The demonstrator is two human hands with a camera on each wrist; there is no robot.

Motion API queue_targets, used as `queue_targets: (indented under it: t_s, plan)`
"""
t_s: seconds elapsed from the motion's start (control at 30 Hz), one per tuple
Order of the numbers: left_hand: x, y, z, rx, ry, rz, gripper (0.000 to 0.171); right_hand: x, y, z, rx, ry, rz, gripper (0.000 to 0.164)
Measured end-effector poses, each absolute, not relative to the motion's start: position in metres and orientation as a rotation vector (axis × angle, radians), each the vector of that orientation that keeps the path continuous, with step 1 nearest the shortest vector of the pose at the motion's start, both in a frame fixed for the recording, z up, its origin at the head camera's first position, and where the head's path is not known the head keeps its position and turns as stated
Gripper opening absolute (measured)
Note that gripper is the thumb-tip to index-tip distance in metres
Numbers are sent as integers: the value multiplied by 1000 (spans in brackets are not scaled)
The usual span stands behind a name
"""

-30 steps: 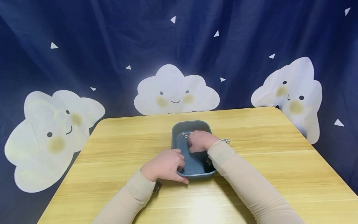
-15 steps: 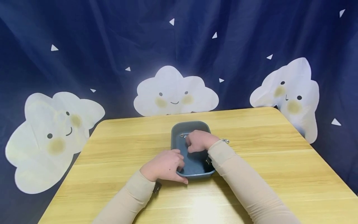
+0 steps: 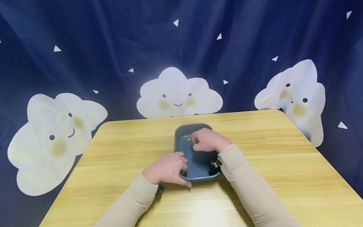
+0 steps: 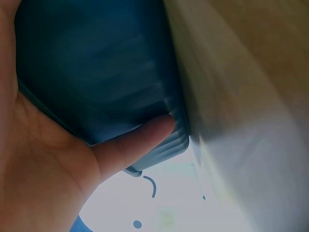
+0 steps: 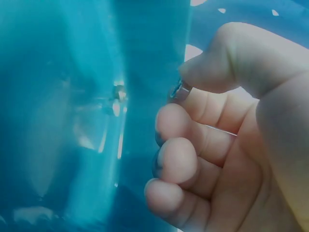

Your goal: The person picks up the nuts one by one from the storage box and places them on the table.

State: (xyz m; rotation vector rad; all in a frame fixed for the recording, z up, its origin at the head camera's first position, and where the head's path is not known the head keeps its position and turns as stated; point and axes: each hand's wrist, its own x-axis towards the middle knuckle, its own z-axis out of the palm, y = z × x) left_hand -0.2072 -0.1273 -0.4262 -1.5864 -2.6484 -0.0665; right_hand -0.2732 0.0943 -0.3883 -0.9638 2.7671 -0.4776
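Holds a dark blue-grey tray (image 3: 195, 165) by its near left side with the left hand (image 3: 170, 167), fingers hooked over the rim and thumb laid along the outside of the near wall. Keeps the right hand (image 3: 208, 140) at the far right part of the tray, with fingers bent inward. Pinches a small shiny piece (image 5: 180, 92) there between thumb and forefinger, too blurred in the right wrist view to name. Lying on the tray's floor toward the far end, just left of the right hand and beside each other: one small metal bit (image 3: 185, 138) and another metal bit (image 3: 189, 139). Set near the middle of a light wooden table (image 3: 113, 151), under the tray and both arms. Worn on the arms: beige sleeves (image 3: 250, 183), with a black device (image 3: 216, 164) at the right wrist. Hung behind: a navy curtain (image 3: 198, 47) printed with white clouds (image 3: 178, 108) and small triangles.
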Motion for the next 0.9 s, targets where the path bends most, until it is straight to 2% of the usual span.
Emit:
queue_targets:
  t_s: [0.53, 0.9]
  plan:
    - [-206, -127, -425, -1576, -2654, -60, 55, -256, 124, -354, -932, 2883, -627, 11]
    - [-205, -127, -420, -1578, -2682, -52, 54, -258, 163, -366, -811, 2936, -777, 10]
